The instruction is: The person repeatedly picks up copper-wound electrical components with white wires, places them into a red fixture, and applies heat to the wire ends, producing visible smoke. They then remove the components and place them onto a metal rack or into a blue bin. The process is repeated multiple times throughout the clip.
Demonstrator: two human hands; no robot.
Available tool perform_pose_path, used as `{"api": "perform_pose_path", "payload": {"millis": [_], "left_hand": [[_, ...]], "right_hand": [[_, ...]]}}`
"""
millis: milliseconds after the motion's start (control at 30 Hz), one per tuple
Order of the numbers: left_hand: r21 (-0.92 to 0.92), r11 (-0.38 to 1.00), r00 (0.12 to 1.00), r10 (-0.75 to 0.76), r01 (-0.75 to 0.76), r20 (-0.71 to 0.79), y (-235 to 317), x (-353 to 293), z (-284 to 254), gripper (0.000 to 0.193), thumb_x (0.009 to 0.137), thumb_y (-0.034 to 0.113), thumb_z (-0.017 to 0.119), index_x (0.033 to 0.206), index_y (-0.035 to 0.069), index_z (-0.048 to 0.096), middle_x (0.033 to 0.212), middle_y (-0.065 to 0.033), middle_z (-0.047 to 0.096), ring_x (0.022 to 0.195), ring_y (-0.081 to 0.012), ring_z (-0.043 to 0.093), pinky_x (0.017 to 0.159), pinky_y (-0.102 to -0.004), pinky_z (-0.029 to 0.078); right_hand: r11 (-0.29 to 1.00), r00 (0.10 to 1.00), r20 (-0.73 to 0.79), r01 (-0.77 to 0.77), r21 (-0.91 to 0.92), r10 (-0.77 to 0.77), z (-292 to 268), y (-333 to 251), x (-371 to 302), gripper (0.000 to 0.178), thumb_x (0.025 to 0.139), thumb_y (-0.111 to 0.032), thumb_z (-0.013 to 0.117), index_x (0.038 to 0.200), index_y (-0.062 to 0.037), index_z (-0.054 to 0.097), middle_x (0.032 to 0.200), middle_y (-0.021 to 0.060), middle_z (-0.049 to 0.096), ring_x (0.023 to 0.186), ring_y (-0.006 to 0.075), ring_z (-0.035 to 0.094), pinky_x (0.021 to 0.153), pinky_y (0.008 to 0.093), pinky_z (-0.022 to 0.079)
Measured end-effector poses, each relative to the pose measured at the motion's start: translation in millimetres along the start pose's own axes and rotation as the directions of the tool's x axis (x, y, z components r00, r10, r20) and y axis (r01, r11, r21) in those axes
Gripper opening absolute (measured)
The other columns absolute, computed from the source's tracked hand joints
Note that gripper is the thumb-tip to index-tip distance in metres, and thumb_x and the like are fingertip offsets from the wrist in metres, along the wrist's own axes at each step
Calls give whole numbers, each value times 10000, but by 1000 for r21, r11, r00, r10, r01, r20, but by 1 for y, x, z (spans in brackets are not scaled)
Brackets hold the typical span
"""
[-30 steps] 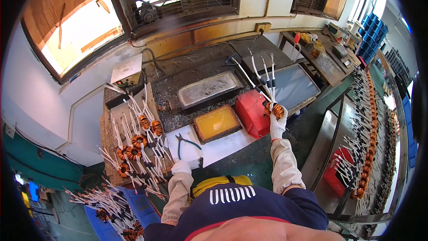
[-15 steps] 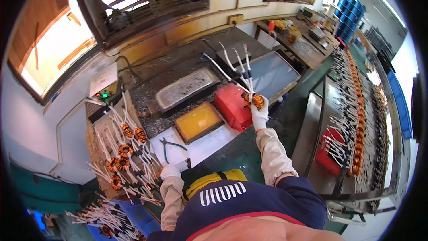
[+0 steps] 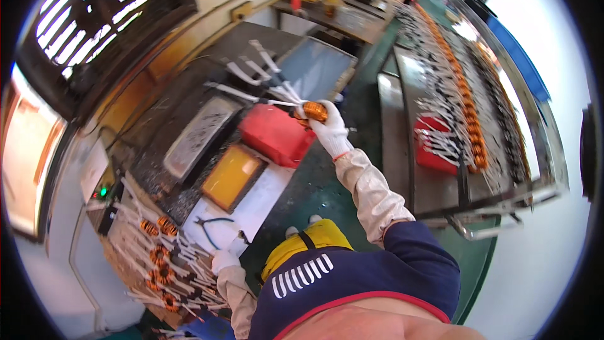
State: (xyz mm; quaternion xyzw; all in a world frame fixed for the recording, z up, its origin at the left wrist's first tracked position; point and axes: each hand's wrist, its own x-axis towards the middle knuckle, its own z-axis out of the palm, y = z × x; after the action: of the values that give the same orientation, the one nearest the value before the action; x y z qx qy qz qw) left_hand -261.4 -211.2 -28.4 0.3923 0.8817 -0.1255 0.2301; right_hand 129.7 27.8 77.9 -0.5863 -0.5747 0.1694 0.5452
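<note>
At the near left, a pile of copper coils (image 3: pixel 160 258) with long white wires is lying on the bench. The person's left hand (image 3: pixel 224 260), in a white glove, is resting on the right edge of that pile with its fingers curled down, but it is too small to tell if it is gripping anything. Just to the right, blue-handled pliers (image 3: pixel 211 230) are lying on a white sheet (image 3: pixel 255 204), and a yellow tray (image 3: pixel 231 176) is sitting beside it. Farther back, a grey metal tray (image 3: pixel 200 135) is lying on the dark bench top. A red box (image 3: pixel 275 133) is sitting in the middle. Above its right end, the right hand (image 3: pixel 328 131), also gloved, is closing tight around an orange coil (image 3: pixel 313 112), whose white wires are fanning out to the far left. On the far right, a long rack (image 3: pixel 465 107) is holding rows of more coils.
</note>
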Motion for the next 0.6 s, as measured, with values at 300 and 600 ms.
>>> {"api": "perform_pose_path", "payload": {"millis": [300,600], "left_hand": [[198,976,995,89,-95,41,-6,2,-5,630,887,488,551,1212,-43,451,1089,-249,662,1021,-380,657,866,-479,515],[262,946,981,177,-191,77,-15,13,-5,631,868,482,558,1203,-47,483,1084,-252,661,1018,-388,655,862,-478,516]], "right_hand": [[768,911,138,404,-497,-390,-124,-95,11,489,628,-32,760,1079,-118,590,959,98,618,895,337,627,768,399,520],[658,933,227,359,-662,-281,-242,-99,-3,407,681,-35,730,1062,-122,613,975,93,628,906,316,630,795,398,516]]}}
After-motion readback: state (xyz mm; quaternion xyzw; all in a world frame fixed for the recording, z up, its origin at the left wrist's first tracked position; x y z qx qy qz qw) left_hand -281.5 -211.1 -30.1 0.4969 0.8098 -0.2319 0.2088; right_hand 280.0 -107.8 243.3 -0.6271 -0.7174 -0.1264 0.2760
